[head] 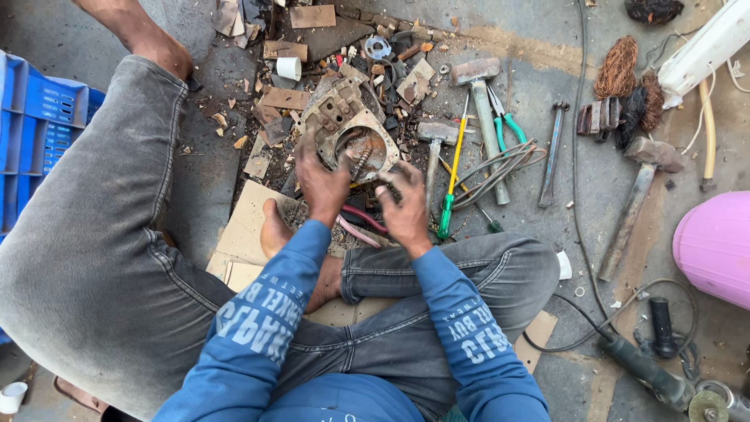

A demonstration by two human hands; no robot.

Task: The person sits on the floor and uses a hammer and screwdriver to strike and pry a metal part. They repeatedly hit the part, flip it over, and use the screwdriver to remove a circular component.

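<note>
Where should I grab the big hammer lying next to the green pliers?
Grip the hammer low on its long grey handle, near the end by the coiled wires. Its heavy head lies at the far end, so the handle end lies closest to you. Come down from above; it lies flat on the floor, green-handled pliers close beside.

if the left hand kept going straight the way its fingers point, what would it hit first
The left hand already rests on the rusty metal housing, fingers pointing up the picture. Going straight on, it would likely press into that housing first; past it lies scrap debris. Depth is hard to judge.
</note>
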